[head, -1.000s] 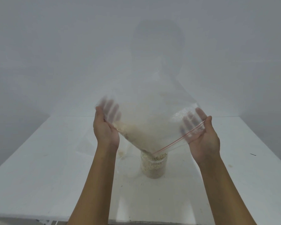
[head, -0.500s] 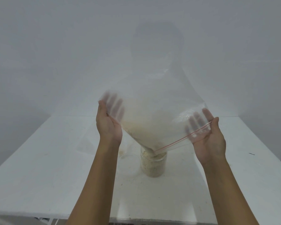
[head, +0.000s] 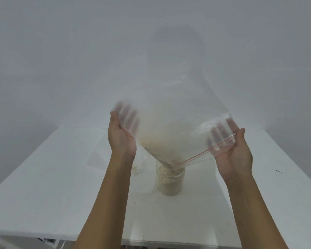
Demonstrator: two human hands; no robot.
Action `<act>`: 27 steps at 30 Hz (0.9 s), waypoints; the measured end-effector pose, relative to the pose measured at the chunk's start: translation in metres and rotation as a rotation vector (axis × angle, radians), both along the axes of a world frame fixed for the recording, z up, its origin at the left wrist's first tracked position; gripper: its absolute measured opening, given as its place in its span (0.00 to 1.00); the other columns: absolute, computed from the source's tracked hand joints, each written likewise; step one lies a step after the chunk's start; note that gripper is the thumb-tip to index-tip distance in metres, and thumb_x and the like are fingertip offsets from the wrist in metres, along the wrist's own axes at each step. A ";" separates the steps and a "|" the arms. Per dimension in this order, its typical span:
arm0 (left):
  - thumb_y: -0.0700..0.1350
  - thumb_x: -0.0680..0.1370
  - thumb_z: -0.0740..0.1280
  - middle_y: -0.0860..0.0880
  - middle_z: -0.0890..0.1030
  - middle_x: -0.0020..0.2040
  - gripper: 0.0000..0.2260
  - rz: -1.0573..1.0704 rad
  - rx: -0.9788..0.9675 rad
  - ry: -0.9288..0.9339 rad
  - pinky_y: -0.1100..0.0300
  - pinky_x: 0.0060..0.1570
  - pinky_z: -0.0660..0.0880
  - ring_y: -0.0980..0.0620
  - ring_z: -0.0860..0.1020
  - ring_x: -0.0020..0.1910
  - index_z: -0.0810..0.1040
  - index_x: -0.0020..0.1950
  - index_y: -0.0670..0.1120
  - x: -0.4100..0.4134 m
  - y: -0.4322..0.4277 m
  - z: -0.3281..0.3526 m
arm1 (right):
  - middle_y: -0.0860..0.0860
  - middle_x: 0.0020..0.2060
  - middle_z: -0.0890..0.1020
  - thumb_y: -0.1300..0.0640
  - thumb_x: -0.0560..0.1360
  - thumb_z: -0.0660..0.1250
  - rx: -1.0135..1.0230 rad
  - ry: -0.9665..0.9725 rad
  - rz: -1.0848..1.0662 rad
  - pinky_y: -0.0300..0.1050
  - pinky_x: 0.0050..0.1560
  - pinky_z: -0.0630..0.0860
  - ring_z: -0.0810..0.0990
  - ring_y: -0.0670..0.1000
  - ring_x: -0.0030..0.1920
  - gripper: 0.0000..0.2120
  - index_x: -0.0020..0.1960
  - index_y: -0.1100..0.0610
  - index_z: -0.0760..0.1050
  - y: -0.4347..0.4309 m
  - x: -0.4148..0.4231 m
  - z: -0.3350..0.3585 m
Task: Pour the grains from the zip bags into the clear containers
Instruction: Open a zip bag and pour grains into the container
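A white table [head: 43, 177] is seen from above, with a pale wall behind it. At centre left, the left hand [head: 121, 139] is raised above the table. Its fingers are spread behind the side edge of a clear zip bag [head: 183, 112] and its thumb is laid in front, so the edge is gripped. The bag is held in the air between both hands and tilted, so that one corner of its mouth points down. Pale grains [head: 160, 141] are gathered in that lower corner.

Directly beneath, a clear container [head: 170, 182] stands upright on the table, filled nearly to its rim. The bag's corner is set at its opening. Just left of it lies what appears to be a clear round lid [head: 142, 180].

At the right, the bag's mouth, marked by a red zip line [head: 203, 155], is grasped by the right hand [head: 235, 155], fingers behind the film and thumb hooked over the edge.

The bag is judged to be thin, soft and slippery, sagging under the loose grains. It is probably best held at its edges, close to the stiffer zip strip. The narrow container could be tipped if it is pressed sideways.
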State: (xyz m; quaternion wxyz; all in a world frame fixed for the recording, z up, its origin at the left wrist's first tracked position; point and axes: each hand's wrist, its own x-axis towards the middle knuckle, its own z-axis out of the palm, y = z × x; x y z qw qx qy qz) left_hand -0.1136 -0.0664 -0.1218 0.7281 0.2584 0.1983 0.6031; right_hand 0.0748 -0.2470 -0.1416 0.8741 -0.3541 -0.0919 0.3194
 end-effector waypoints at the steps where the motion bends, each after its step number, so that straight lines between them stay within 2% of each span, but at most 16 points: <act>1: 0.51 0.86 0.60 0.48 0.83 0.64 0.16 0.002 0.003 -0.002 0.51 0.60 0.79 0.48 0.83 0.60 0.80 0.68 0.46 -0.001 0.001 0.001 | 0.48 0.58 0.85 0.42 0.85 0.53 0.001 0.003 0.002 0.52 0.62 0.80 0.84 0.50 0.59 0.19 0.59 0.46 0.82 0.001 -0.001 0.001; 6: 0.51 0.86 0.59 0.50 0.85 0.60 0.15 0.017 0.038 0.002 0.53 0.58 0.79 0.49 0.84 0.59 0.80 0.66 0.47 -0.005 0.008 0.010 | 0.48 0.58 0.85 0.42 0.85 0.54 0.008 0.006 0.013 0.54 0.64 0.79 0.84 0.50 0.60 0.19 0.59 0.46 0.82 0.008 -0.005 0.003; 10: 0.51 0.86 0.59 0.50 0.85 0.61 0.15 0.036 0.046 0.019 0.52 0.61 0.78 0.49 0.84 0.60 0.80 0.66 0.47 -0.007 0.010 0.012 | 0.49 0.58 0.85 0.42 0.85 0.54 0.015 0.003 0.027 0.55 0.64 0.78 0.84 0.50 0.60 0.19 0.60 0.47 0.82 0.011 -0.006 0.005; 13: 0.51 0.87 0.58 0.50 0.85 0.60 0.15 0.025 0.051 0.022 0.53 0.57 0.79 0.50 0.84 0.59 0.81 0.65 0.48 -0.008 0.011 0.011 | 0.49 0.59 0.85 0.42 0.85 0.54 0.006 -0.007 0.026 0.55 0.64 0.78 0.84 0.50 0.60 0.19 0.61 0.47 0.81 0.012 -0.005 0.004; 19: 0.52 0.87 0.58 0.50 0.85 0.60 0.16 -0.007 0.031 0.037 0.52 0.60 0.78 0.49 0.84 0.60 0.80 0.67 0.48 -0.001 0.007 0.002 | 0.49 0.60 0.84 0.43 0.85 0.54 -0.008 -0.009 0.006 0.53 0.61 0.79 0.82 0.52 0.64 0.19 0.61 0.47 0.81 0.006 0.000 0.003; 24: 0.52 0.86 0.58 0.50 0.84 0.60 0.15 -0.040 0.023 0.038 0.50 0.63 0.77 0.49 0.84 0.60 0.81 0.63 0.50 0.004 0.008 -0.001 | 0.49 0.60 0.84 0.43 0.85 0.54 -0.007 -0.010 -0.008 0.55 0.66 0.76 0.80 0.53 0.66 0.19 0.60 0.47 0.82 0.001 0.004 0.002; 27: 0.52 0.86 0.58 0.50 0.84 0.62 0.14 -0.041 0.033 0.045 0.50 0.63 0.78 0.49 0.83 0.60 0.82 0.63 0.51 0.005 0.007 0.001 | 0.49 0.61 0.83 0.42 0.85 0.54 -0.012 -0.006 -0.003 0.56 0.67 0.76 0.82 0.52 0.64 0.19 0.61 0.47 0.81 0.002 0.004 0.001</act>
